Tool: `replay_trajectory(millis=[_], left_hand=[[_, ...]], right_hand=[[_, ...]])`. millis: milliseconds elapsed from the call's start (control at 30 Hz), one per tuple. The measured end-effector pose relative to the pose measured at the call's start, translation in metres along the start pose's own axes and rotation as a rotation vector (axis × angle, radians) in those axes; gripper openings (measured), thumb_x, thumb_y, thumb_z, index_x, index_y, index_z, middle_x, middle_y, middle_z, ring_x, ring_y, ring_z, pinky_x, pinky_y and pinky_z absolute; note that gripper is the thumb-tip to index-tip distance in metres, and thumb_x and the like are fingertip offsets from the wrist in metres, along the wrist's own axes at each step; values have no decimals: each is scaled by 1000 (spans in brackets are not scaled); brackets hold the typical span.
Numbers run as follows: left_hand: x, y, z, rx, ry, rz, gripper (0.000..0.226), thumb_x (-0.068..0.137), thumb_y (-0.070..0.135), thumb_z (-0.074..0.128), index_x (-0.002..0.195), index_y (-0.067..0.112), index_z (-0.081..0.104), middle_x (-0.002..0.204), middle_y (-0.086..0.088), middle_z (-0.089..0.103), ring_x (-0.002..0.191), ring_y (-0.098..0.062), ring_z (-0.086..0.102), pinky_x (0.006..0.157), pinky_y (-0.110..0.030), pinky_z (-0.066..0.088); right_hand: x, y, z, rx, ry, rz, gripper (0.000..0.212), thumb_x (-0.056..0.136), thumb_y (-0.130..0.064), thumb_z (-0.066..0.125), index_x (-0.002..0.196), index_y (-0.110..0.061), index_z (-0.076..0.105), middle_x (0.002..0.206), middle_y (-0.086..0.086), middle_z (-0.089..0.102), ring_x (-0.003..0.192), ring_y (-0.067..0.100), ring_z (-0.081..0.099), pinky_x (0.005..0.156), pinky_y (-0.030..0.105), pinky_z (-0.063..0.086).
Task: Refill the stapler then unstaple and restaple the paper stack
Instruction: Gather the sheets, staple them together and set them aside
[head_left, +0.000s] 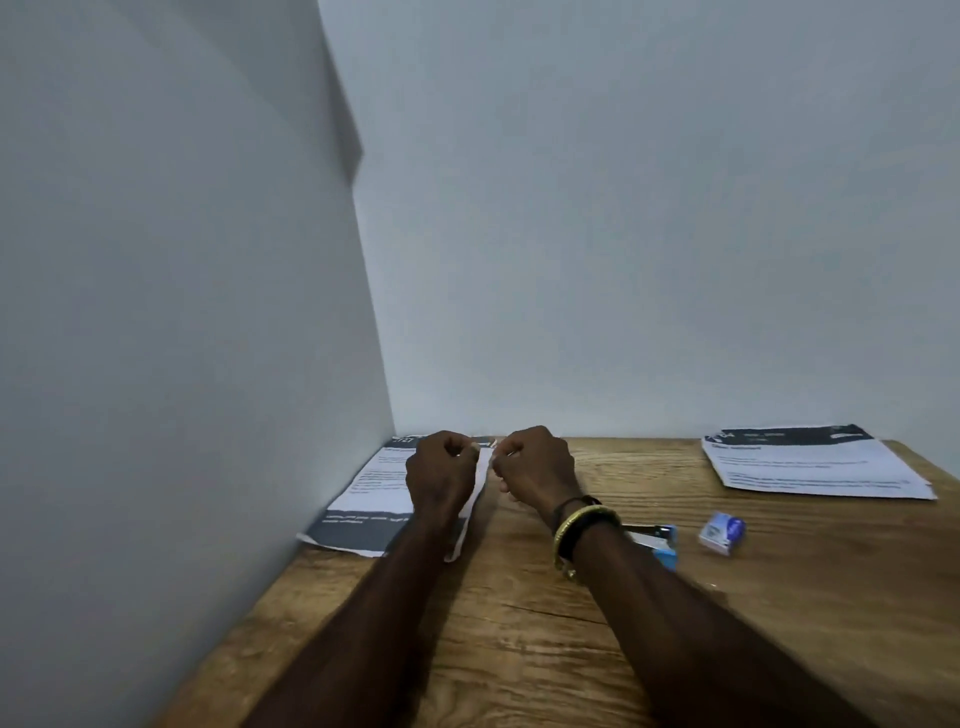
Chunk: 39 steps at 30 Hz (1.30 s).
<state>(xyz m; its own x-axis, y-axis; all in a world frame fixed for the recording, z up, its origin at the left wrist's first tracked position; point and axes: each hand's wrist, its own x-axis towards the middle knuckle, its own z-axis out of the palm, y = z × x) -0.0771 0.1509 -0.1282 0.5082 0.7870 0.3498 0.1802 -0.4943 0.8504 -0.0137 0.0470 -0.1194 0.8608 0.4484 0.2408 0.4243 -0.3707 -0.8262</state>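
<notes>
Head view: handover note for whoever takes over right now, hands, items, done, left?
Left hand and right hand: both curled shut at the far right corner of the left paper stack; staple not visible.
Blue stapler lies on the wooden table beside the right forearm; staple box just right of it. Second paper stack far right.
Refill status unclear. Left: finish unstapling, restaple.

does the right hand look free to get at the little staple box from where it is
Probably yes. The staple box lies in the open on the table, to the right of the right hand; only the blue stapler lies between, low and easily passed over.
</notes>
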Motion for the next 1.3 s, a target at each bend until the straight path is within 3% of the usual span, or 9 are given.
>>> replay_trajectory(millis=[67, 200, 333, 467, 767, 900, 1033, 1200, 1300], left_hand=[[8, -11, -12, 92, 1, -46, 12, 85, 27, 67, 79, 17, 71, 91, -3, 76, 97, -26, 69, 85, -33, 48], [20, -28, -26, 208, -40, -126, 14, 86, 26, 65, 94, 21, 75, 106, -3, 76, 110, -28, 67, 95, -34, 50], [23, -35, -29, 240, -93, -189, 19, 83, 19, 64, 99, 24, 73, 115, 0, 74, 116, -24, 64, 101, -31, 48], [24, -35, -31, 226, -76, -218, 22, 82, 17, 60, 98, 25, 73, 115, 1, 74, 117, -24, 63, 103, -32, 48], [20, -34, -29, 110, 7, -149, 21, 84, 16, 63, 100, 23, 75, 112, -3, 75, 113, -27, 66, 101, -36, 49], [14, -25, -21, 37, 38, -80, 21, 85, 16, 65, 103, 19, 75, 110, -4, 76, 110, -27, 67, 98, -35, 50], [10, -15, -15, 34, 77, -38, 22, 88, 22, 67, 109, 16, 72, 121, -7, 71, 117, -28, 63, 101, -35, 46], [2, 2, -2, 40, 52, -142, 22, 87, 29, 67, 107, 24, 73, 121, -4, 70, 117, -29, 62, 102, -38, 48], [-3, 11, 15, -102, -28, -181, 15, 86, 23, 70, 101, 22, 74, 120, -4, 72, 114, -28, 64, 102, -35, 48]], right_hand=[[3, -2, 17, -109, -23, 8, 18, 87, -20, 63, 91, -13, 80, 98, 9, 78, 97, 32, 74, 85, 38, 61], [10, -2, 38, -271, -54, 81, 35, 88, -21, 67, 121, -8, 63, 128, 16, 67, 120, 37, 63, 92, 36, 54], [17, -7, 50, -338, -68, 111, 42, 88, -27, 66, 127, -11, 61, 134, 14, 64, 123, 36, 63, 96, 38, 54], [25, -9, 56, -249, -57, 194, 44, 88, -27, 63, 129, -15, 61, 136, 12, 65, 124, 35, 64, 99, 38, 54], [29, -2, 43, 50, 11, 322, 35, 89, -19, 59, 120, -4, 67, 128, 19, 69, 115, 40, 67, 97, 43, 58], [25, 9, 21, 103, 59, 320, 30, 93, -17, 60, 117, -1, 69, 126, 20, 70, 117, 38, 65, 94, 35, 52], [22, 22, -9, 115, 131, 312, 30, 98, -17, 56, 118, 1, 69, 125, 22, 70, 117, 41, 64, 90, 35, 51], [14, 41, -54, 126, 193, 277, 17, 97, -17, 55, 87, -7, 65, 96, 16, 64, 92, 31, 60, 86, 36, 52], [7, 53, -80, 188, 227, 283, 22, 97, -18, 59, 103, -1, 73, 113, 19, 71, 110, 38, 65, 98, 44, 55]])
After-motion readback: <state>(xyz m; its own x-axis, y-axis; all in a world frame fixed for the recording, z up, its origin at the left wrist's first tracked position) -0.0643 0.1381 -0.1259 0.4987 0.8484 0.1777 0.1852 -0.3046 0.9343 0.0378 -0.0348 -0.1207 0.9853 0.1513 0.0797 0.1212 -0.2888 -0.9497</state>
